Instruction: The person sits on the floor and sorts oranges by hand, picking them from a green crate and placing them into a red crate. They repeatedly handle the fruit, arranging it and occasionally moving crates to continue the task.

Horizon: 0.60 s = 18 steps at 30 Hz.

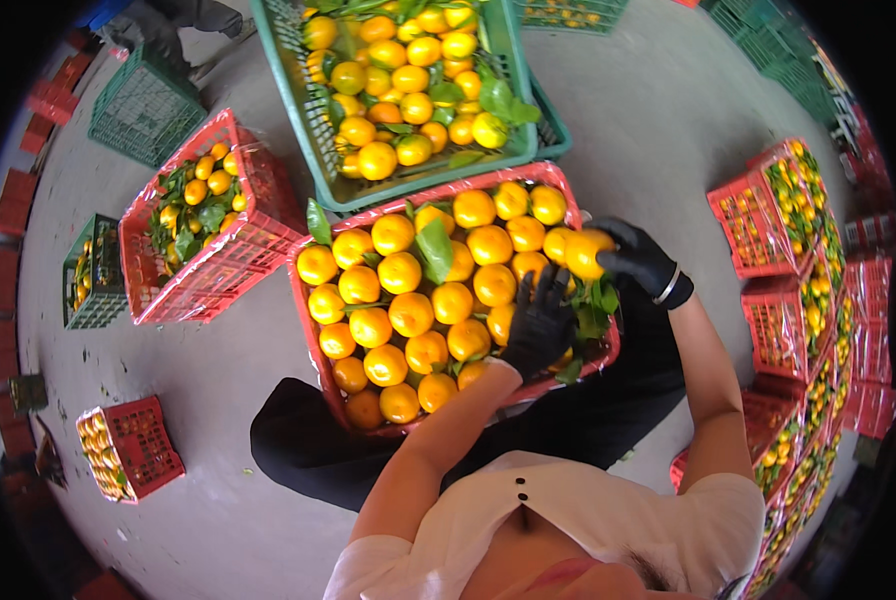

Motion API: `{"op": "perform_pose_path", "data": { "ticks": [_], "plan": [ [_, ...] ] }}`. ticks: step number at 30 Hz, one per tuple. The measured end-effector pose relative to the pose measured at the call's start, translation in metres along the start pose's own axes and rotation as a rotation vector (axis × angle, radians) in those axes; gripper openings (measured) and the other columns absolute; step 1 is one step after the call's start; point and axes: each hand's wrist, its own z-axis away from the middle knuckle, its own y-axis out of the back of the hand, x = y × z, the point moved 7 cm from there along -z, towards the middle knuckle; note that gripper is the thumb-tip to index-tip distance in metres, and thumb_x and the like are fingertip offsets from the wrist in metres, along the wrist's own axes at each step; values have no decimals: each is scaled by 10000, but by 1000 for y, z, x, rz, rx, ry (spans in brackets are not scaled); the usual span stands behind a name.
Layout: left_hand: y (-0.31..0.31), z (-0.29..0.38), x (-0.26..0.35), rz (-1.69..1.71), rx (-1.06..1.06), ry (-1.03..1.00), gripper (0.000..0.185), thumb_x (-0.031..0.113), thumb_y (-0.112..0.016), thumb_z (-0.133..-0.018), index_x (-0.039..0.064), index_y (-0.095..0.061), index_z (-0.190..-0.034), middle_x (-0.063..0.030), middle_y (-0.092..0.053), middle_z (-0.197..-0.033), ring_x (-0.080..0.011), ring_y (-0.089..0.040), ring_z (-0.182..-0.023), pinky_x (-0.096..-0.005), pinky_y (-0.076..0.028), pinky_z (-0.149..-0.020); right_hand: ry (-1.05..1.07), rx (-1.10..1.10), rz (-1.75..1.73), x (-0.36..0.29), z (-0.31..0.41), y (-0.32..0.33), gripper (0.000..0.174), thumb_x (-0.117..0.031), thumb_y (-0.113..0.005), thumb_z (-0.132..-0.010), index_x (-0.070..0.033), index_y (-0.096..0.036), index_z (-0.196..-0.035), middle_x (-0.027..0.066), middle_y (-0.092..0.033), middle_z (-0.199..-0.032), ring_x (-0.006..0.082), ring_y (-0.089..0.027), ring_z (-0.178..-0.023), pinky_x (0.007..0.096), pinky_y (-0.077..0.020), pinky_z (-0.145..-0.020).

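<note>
A red plastic crate (305, 300) with a clear film liner stands before me, filled with rows of orange mandarins (410, 313). My left hand (539, 322), in a black glove, lies on the fruit in the crate's right part, fingers spread; its palm side is hidden. At the crate's right edge my right hand (635, 259), gloved too and with a pale band at the wrist, holds a mandarin (587, 253) from its right side. Green leaves (594, 304) lie under and beside the hands. A larger leaf (434, 250) rests on the middle fruit.
Beyond the red crate, a green plastic crate (418, 193) holds loose mandarins with leaves. Another lined red crate (215, 289) stands left, a small one (148, 446) lower left. Stacked red crates (778, 326) of fruit line the right. A person's legs (148, 34) show at the upper left.
</note>
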Motion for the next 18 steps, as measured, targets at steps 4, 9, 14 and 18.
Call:
{"op": "perform_pose_path", "data": {
  "ticks": [4, 9, 14, 18],
  "plan": [
    [3, -5, 12, -76, -51, -25, 496, 264, -536, -836, 125, -496, -1311, -174, -401, -1405, -395, -327, -1332, -585, -209, -1082, 96, 34, 820, 62, 73, -12, 637, -339, -786, -680, -106, -554, -1225, 143, -651, -1028, 301, -618, -972, 384, -501, -846],
    [1, 0, 1, -199, -22, -60, 558, 258, -560, -816, 129, -461, -1350, -179, -400, -1407, -400, -347, -1316, -581, -239, -1071, 144, 74, 833, 55, 61, -38, 639, -270, -810, -621, -93, -544, -1175, 138, -632, -1062, 306, -625, -953, 397, -506, -819],
    [2, 2, 8, -81, 15, -19, 645, 388, -605, -820, 134, -418, -1382, -189, -372, -1427, -420, -313, -1329, -612, -219, -1065, 279, 136, 1162, 110, 55, -44, 509, -309, -656, -769, -114, -515, -1216, 127, -652, -809, 329, -640, -661, 442, -511, -597],
    [-5, 5, 16, -120, 12, 59, 808, 506, -682, -714, 146, -410, -1384, -193, -339, -1439, -444, -283, -1335, -638, -210, -1056, 297, 222, 1129, 122, 66, -49, 527, -279, -604, -818, -80, -464, -1286, 135, -653, -811, 310, -650, -655, 425, -509, -555]
  ]
}}
